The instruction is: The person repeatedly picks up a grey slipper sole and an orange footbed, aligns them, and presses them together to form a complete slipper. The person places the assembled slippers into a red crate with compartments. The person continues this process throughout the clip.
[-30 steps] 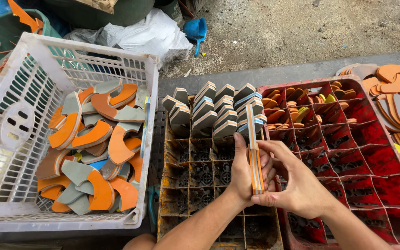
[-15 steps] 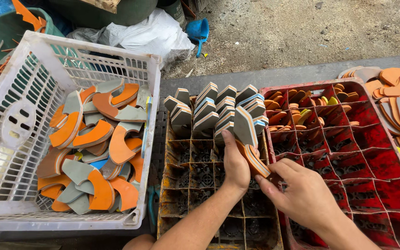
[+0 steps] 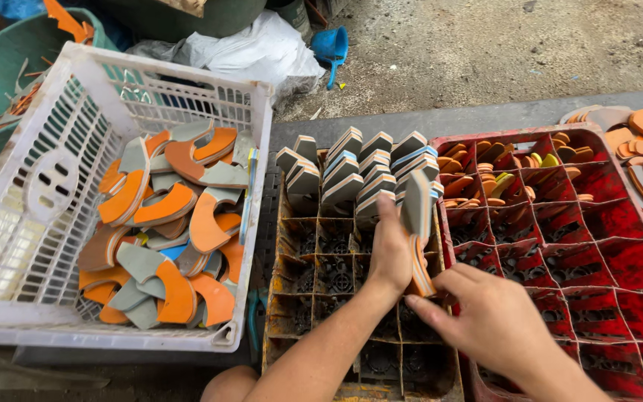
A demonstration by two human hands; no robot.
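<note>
The stack of layered foam pieces (image 3: 417, 223) stands tilted over the right edge of the dark divided crate (image 3: 336, 275), just below the rows of grey pieces already stood on end (image 3: 359, 167) at its 12 o'clock end. Your left hand (image 3: 390, 249) has its fingers closed around the stack's left side; your right hand (image 3: 496, 320) pinches the orange lower end from 4 o'clock, fingertips together on it. To seat it well, square the layers between both palms so no edge sticks out, tip the stack upright, and lower it into the next free cell beside the filled rows, keeping the same lean as its neighbours. At 3 o'clock sits the red divided crate (image 3: 597, 253), its top cells holding orange pieces. At 9 o'clock, the white basket (image 3: 9, 246) holds loose orange and grey curved offcuts (image 3: 165, 223).
</note>
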